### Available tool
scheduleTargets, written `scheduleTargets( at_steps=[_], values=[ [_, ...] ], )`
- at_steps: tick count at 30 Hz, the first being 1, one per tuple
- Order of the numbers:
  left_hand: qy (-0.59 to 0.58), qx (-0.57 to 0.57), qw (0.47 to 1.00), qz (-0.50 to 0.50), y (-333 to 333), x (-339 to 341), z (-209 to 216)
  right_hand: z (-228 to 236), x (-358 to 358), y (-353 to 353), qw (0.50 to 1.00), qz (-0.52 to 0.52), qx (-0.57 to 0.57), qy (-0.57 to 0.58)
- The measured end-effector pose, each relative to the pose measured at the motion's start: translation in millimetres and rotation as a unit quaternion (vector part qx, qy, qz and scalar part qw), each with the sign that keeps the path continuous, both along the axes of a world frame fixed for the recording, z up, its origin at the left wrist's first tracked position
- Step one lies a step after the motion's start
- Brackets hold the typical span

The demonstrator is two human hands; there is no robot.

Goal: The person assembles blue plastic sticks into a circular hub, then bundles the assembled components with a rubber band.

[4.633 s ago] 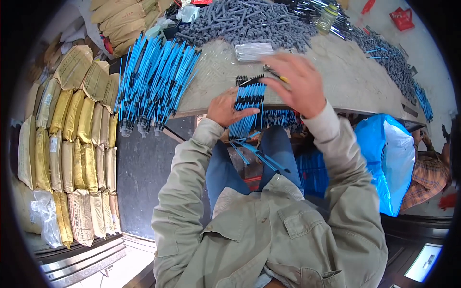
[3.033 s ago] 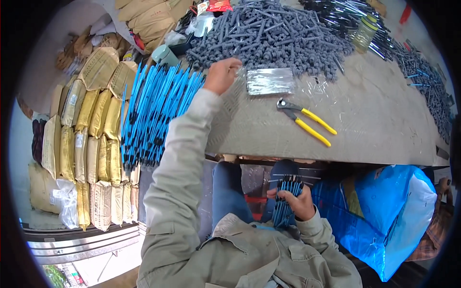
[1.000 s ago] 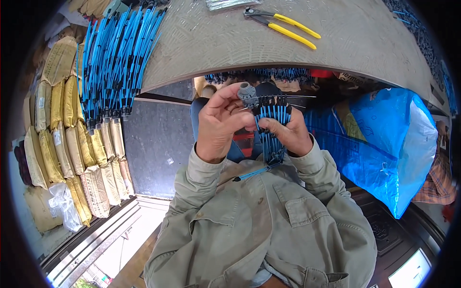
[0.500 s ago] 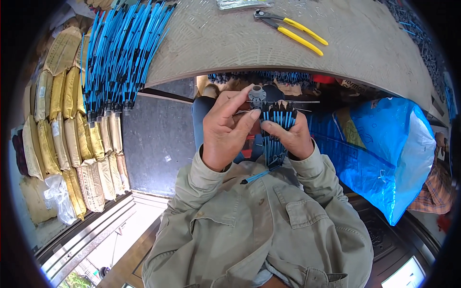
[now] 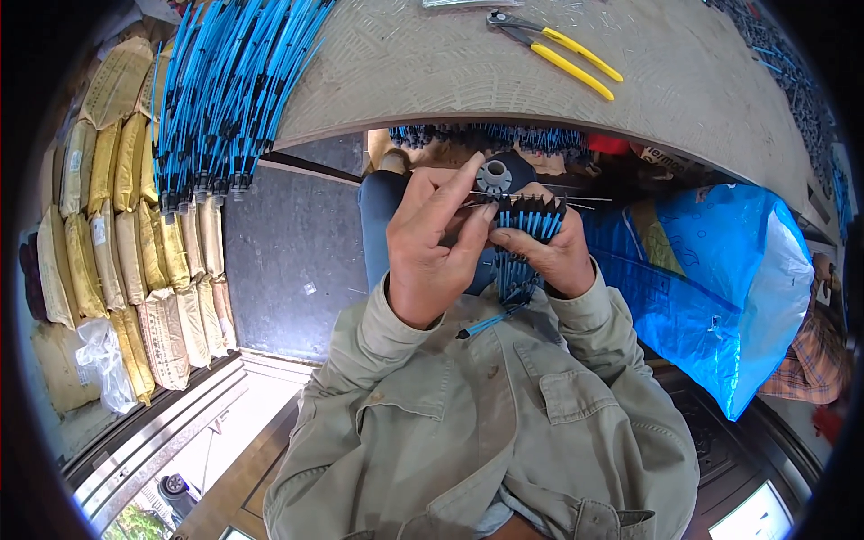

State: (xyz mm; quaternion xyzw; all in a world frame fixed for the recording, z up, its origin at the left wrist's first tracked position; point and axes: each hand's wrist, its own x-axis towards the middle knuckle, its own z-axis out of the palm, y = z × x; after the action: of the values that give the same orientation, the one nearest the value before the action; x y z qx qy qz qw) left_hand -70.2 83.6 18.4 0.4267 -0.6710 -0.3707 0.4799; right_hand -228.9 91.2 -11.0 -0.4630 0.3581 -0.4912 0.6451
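Observation:
Above my lap, my left hand (image 5: 434, 241) pinches a round grey slotted plastic fitting (image 5: 494, 177) with a hollow tube end facing up. My right hand (image 5: 551, 250) wraps round a bundle of blue rods with black tips (image 5: 531, 219), thumb pressed across them. The fitting and the bundle's black tips are close together; whether they touch I cannot tell. Thin metal wires (image 5: 585, 199) stick out sideways past the bundle, beyond my right fingers. Lower down, the bundle hangs toward my jacket, and one blue rod with a black end (image 5: 481, 327) juts out to the left.
A grey table (image 5: 405, 81) curves ahead, holding yellow-handled cutting pliers (image 5: 558, 54). Many blue rods with black fittings (image 5: 238, 99) hang over its left edge. Stacked tan and yellow packets (image 5: 135, 243) stand at left. A large blue plastic bag (image 5: 693, 279) lies at right.
Both hands have shifted slightly to the right with the fitting and the bundle. The fitting has tilted so its open end shows more. The view has moved a little; both grips stay the same.

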Motion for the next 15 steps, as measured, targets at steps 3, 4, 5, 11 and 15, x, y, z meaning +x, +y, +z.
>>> scheduleTargets(
  at_steps=[3, 4, 5, 11, 15],
  values=[
    [0.072, 0.031, 0.997, -0.008, 0.5, -3.0, -1.1, -3.5, -4.8, 1.5, 0.999, 0.009, -0.010, 0.035],
    [0.126, 0.054, 0.990, -0.015, 0.7, -4.4, -1.6, -3.5, -4.8, 1.6, 0.999, 0.010, -0.010, 0.036],
    [0.179, 0.077, 0.981, -0.022, 0.7, -5.0, -2.0, -3.6, -4.9, 1.6, 0.999, 0.009, -0.017, 0.037],
    [0.228, 0.118, 0.966, -0.026, 2.6, -6.1, 0.2, -1.7, -3.3, 4.7, 0.999, 0.002, -0.025, 0.039],
    [0.244, 0.123, 0.962, -0.005, 3.3, -7.4, -2.0, -2.5, -1.1, 4.0, 0.996, -0.003, -0.061, 0.072]
  ],
)
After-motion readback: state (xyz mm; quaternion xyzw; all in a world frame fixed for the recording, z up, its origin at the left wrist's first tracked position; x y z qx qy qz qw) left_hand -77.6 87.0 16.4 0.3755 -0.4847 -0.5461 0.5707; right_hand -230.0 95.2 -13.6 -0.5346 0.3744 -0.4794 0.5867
